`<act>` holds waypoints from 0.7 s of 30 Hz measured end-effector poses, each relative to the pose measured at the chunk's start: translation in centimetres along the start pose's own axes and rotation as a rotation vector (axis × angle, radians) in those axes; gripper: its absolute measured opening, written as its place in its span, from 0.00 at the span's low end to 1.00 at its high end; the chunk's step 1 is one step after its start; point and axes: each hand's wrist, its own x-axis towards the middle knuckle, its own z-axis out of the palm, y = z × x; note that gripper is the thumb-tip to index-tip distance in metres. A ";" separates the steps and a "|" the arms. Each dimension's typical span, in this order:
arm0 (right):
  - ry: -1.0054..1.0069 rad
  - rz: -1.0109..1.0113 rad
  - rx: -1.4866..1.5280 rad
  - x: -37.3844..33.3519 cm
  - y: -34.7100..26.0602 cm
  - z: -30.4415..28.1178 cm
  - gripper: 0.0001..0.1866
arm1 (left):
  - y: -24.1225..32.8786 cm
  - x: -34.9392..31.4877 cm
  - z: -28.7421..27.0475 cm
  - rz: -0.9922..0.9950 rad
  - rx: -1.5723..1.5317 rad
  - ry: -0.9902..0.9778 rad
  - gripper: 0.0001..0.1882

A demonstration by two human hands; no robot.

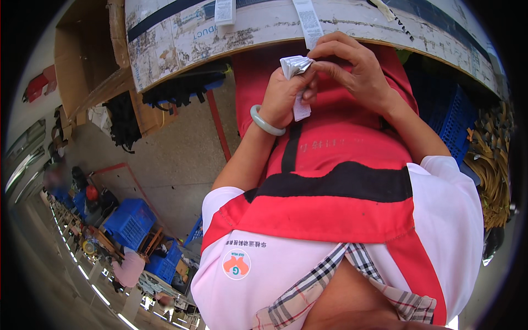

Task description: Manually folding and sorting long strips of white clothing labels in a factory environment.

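Observation:
My left hand (286, 93), with a pale bangle at the wrist, is closed around a small stack of folded white paper labels (295, 65). The upper ends of the stack fan out above the thumb, and a lower end sticks out below the fingers. My right hand (355, 69) pinches thumb and forefinger together at the stack's right edge, on a label there. A long printed label strip (308, 23) hangs over the table's edge just above the right fingertips. Another white label (224, 12) lies on the table further left.
The worn white table (264, 34) runs across the top. An open cardboard box (82, 60) stands at left, with black pieces (122, 122) beside it. Blue crates (130, 223) and a person in pink (129, 268) are lower left. At right are a blue crate (454, 115) and stacked brownish strips (492, 165).

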 end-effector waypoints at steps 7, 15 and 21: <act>-0.160 -0.003 0.031 0.8 0.2 -1.0 0.04 | 0.4 -0.1 0.0 -0.039 0.140 -0.043 0.06; -0.242 -0.150 -0.095 1.7 0.3 -1.9 0.05 | 0.3 -0.2 0.2 -0.044 0.123 -0.003 0.01; -0.266 -0.160 -0.162 1.6 0.6 -1.9 0.04 | 0.1 -0.1 0.1 -0.049 0.112 -0.011 0.02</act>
